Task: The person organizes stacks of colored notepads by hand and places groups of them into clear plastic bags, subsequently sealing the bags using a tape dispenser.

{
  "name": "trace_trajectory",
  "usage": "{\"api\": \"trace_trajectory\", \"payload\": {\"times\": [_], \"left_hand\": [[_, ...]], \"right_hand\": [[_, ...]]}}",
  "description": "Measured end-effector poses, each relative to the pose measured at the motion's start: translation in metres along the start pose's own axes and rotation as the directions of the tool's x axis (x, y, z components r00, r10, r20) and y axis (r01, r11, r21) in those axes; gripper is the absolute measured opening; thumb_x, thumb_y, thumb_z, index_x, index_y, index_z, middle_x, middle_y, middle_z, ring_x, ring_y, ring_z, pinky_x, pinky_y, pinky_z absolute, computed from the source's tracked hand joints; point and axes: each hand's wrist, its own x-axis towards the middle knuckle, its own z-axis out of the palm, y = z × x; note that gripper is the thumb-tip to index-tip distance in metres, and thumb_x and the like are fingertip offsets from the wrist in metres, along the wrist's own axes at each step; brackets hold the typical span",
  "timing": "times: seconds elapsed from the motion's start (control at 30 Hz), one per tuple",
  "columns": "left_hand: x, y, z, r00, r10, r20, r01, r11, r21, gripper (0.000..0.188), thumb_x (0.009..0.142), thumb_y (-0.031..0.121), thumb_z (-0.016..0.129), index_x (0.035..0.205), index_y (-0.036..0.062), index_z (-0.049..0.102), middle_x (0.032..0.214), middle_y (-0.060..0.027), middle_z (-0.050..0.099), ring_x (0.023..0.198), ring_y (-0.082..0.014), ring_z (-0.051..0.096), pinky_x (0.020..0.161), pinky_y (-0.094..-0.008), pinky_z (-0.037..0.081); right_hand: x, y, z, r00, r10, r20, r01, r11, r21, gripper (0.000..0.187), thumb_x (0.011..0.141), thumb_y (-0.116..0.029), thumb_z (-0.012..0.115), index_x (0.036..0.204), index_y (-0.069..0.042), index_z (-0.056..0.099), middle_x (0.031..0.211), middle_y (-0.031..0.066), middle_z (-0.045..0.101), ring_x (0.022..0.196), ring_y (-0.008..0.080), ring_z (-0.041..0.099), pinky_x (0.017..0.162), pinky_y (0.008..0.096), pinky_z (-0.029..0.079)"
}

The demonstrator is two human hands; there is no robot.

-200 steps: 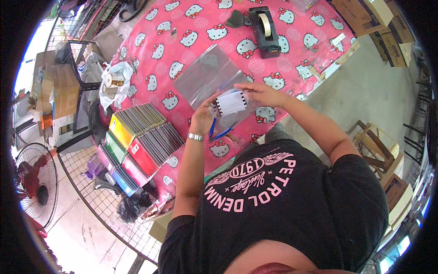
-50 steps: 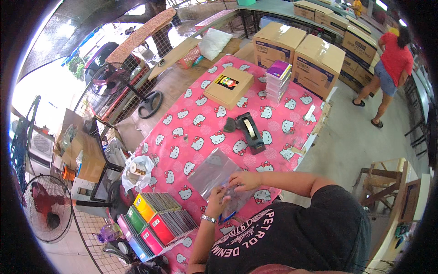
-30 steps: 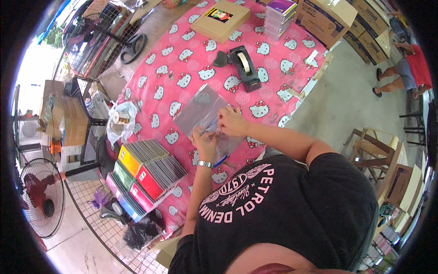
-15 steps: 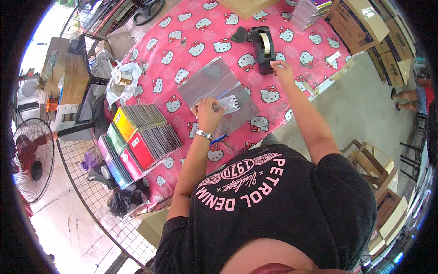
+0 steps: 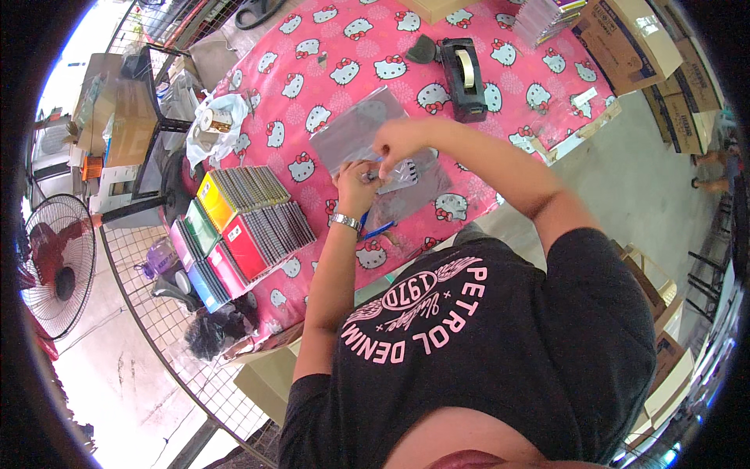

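Note:
My left hand (image 5: 357,187) is closed over the end of a small spiral notepad (image 5: 403,175) wrapped in clear plastic. Just above it, my right hand (image 5: 400,143) is pinched close to the left fingertips; whatever sits between its fingers is too small to make out. Under both hands lie clear plastic sheets (image 5: 340,141) on the pink patterned tablecloth (image 5: 293,121). A blue pen-like thing (image 5: 380,230) rests beside my left wrist. Farther back stands a black tape dispenser (image 5: 469,102) with a roll in it, away from both hands.
Stacks of coloured spiral notebooks (image 5: 242,250) stand at the left table edge, with a white plastic bag (image 5: 226,117) holding tape rolls behind them. Clear-wrapped items (image 5: 539,23) and cardboard boxes (image 5: 617,47) are at the far right. A fan (image 5: 62,266) stands left.
My right hand has moved from the tape dispenser leftward and nearer to me, up to my left hand. The left hand has stayed on the wrapped notepad.

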Motion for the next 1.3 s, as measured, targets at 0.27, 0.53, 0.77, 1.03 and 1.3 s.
{"api": "trace_trajectory", "payload": {"times": [0.27, 0.53, 0.77, 1.03, 1.3], "left_hand": [[-0.014, 0.027, -0.001, 0.986, 0.118, -0.117, -0.105, 0.988, 0.111, 0.043, 0.070, 0.027, 0.073, 0.110, 0.0166, 0.063, 0.109, -0.0029, 0.062, 0.104, -0.0241, 0.052, 0.094, -0.0430, 0.033], [-0.039, 0.043, 0.011, 0.960, 0.265, 0.090, -0.271, 0.806, 0.526, 0.063, 0.083, 0.039, 0.059, 0.134, 0.0067, 0.041, 0.143, -0.0116, 0.033, 0.132, -0.0288, 0.031, 0.106, -0.0510, 0.020], [-0.011, 0.099, -0.008, 0.906, 0.394, -0.156, -0.342, 0.897, 0.280, 0.073, 0.083, 0.036, 0.060, 0.138, 0.0008, 0.027, 0.147, -0.0181, 0.025, 0.137, -0.0344, 0.019, 0.110, -0.0489, 0.010], [-0.041, 0.090, -0.007, 0.977, 0.203, -0.065, -0.179, 0.948, 0.264, 0.057, 0.080, 0.028, 0.064, 0.131, 0.0128, 0.045, 0.143, -0.0092, 0.035, 0.136, -0.0333, 0.021, 0.108, -0.0486, 0.014], [-0.080, 0.056, 0.004, 1.000, 0.010, -0.026, -0.003, 0.971, 0.238, 0.048, 0.080, 0.022, 0.064, 0.125, 0.0164, 0.052, 0.140, -0.0082, 0.039, 0.135, -0.0326, 0.023, 0.107, -0.0483, 0.016]], "right_hand": [[-0.006, 0.064, 0.039, 0.948, 0.306, 0.085, -0.309, 0.950, 0.033, 0.043, 0.068, -0.034, 0.076, 0.093, -0.003, 0.060, 0.084, 0.0133, 0.066, 0.081, 0.0280, 0.064, 0.072, 0.0400, 0.049], [-0.058, 0.034, 0.119, 0.853, 0.150, -0.499, 0.059, 0.924, 0.378, 0.073, 0.060, -0.023, 0.077, 0.124, -0.005, 0.048, 0.116, 0.0182, 0.055, 0.110, 0.0339, 0.052, 0.095, 0.0395, 0.040], [-0.094, 0.014, -0.024, 0.601, 0.091, -0.794, 0.087, 0.980, 0.179, 0.067, 0.065, -0.026, 0.080, 0.120, -0.004, 0.048, 0.110, 0.0129, 0.056, 0.104, 0.0249, 0.056, 0.090, 0.0356, 0.044], [-0.223, 0.150, -0.239, -0.638, 0.358, -0.682, -0.075, 0.852, 0.518, 0.060, 0.075, -0.041, 0.073, 0.105, 0.003, 0.046, 0.100, 0.0214, 0.060, 0.090, 0.0288, 0.059, 0.081, 0.0389, 0.046], [-0.274, 0.269, -0.261, -0.601, 0.621, -0.502, -0.372, 0.339, 0.864, 0.075, 0.079, -0.059, 0.057, 0.107, 0.010, 0.059, 0.112, 0.0268, 0.059, 0.110, 0.0376, 0.055, 0.092, 0.0395, 0.043]]}}
